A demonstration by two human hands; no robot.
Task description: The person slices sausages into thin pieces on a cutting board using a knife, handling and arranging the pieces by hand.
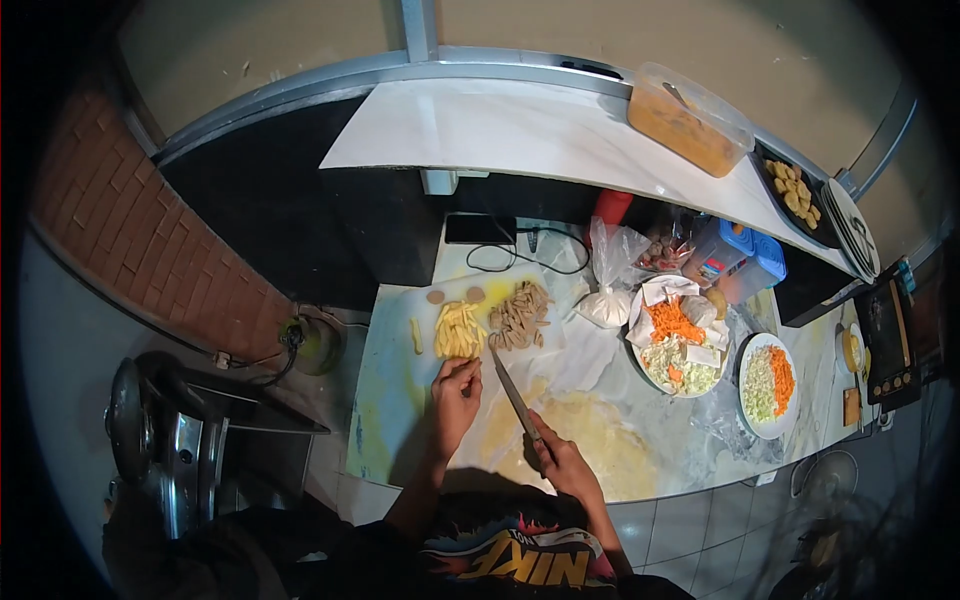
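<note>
My right hand (560, 462) is wrapped round the handle of a long knife (516, 397), its blade pointing up and left toward the white cutting board (555, 345). My left hand (457, 400) is closed at the near edge of the board, fingertips pressed together just below a pile of yellow strips (459, 330); what they hold, if anything, is too small to tell. Right of that pile lies a heap of brownish strips (520, 316). Two round brown slices (475, 295) and a single yellow piece (417, 336) also rest on the board.
A plate of shredded vegetables (676, 362), a second white plate (768, 386), bags (604, 303) and blue-lidded containers (752, 268) stand to the right. A black phone-like device (480, 229) with a cable lies behind. An orange-filled tub (690, 125) sits on the raised shelf.
</note>
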